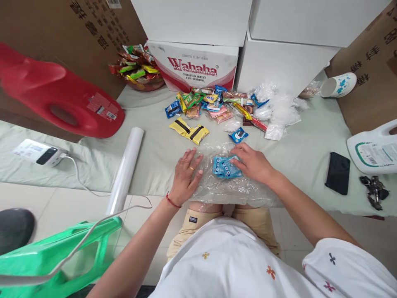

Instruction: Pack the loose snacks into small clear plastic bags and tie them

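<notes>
Forward in the head view, our left hand [187, 171] lies palm-down, fingers slightly apart, at the edge of the clear film [229, 188]; our right hand [252, 162] curls over blue packets [225, 167] on it, whether gripping we cannot tell.

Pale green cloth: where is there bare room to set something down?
Pale green cloth lies bare between the right hand and the dark phone, and between the white roll and the left hand. Crowded: the wrapped snacks in front of the Wahaha box, and the clear film with blue packets between the hands.
</notes>
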`<state>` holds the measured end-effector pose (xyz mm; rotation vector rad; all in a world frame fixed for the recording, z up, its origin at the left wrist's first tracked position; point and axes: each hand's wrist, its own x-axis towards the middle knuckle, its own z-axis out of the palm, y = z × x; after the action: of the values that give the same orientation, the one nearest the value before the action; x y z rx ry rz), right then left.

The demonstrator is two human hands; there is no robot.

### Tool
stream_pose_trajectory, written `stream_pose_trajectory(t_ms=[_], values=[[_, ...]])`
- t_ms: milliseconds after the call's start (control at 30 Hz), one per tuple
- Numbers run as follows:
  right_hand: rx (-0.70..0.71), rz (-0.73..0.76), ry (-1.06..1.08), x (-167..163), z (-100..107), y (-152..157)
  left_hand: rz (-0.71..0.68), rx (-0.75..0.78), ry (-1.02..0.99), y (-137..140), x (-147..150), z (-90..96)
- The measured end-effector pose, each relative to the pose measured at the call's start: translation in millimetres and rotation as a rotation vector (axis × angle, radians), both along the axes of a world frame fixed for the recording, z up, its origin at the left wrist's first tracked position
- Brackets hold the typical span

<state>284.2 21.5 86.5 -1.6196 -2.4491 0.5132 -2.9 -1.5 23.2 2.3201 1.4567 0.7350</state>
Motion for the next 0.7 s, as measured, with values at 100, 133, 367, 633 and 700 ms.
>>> stream_pose_trajectory(t_ms=[100,133,367,633,700], values=[[0.061,0.070,0.113,22,6,-43,-0.040,0.118,-0.010,-16,-12,16.4],[0.050,0.120,0.118,30,3,-60,-0.110,0.143,0.008,-26,-16,19.1],[0.036,0.030,0.060,64,-49,-135,-0.488,0.186,0.186,-73,-32,1.2],[-0.123,-0.076,0.337,73,-6,-52,0.024,-0.131,-0.178,-29,-13,14.3],[-0.163,-0.123,0.323,69,-2,-22,0.172,-0.223,-0.220,-13,-8,12.1]])
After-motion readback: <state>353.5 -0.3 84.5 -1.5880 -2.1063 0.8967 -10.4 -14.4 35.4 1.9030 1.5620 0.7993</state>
